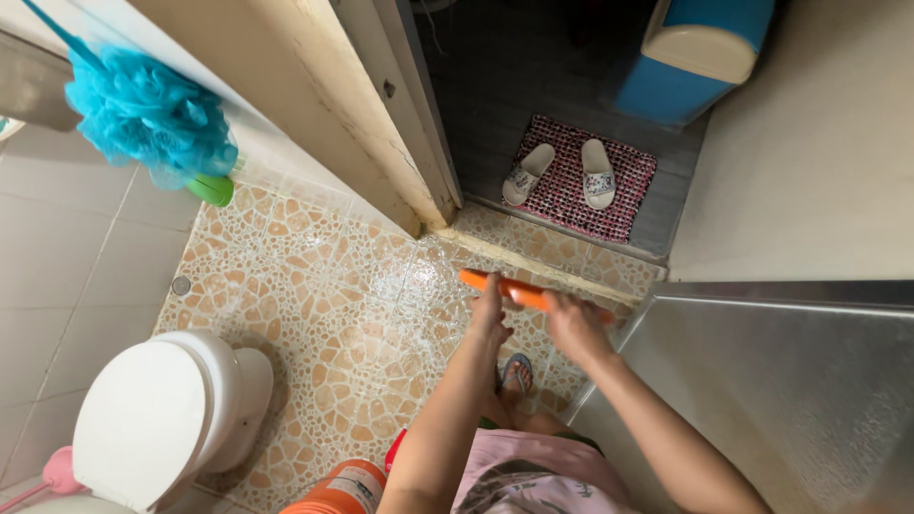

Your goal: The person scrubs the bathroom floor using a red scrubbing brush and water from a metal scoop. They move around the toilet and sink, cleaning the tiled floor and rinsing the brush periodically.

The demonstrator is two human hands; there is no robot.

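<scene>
Hands: left hand (488, 314) and right hand (574, 324) both closed on orange handle (519, 291) | two-handed grip for leverage, angled over wet pebble-pattern floor (333, 286) | toilet (167, 409) well apart.

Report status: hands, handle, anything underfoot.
Left hand and right hand both gripping orange handle. Handle slanted over wet pebble-pattern floor. Toilet left, metal door close right.
</scene>
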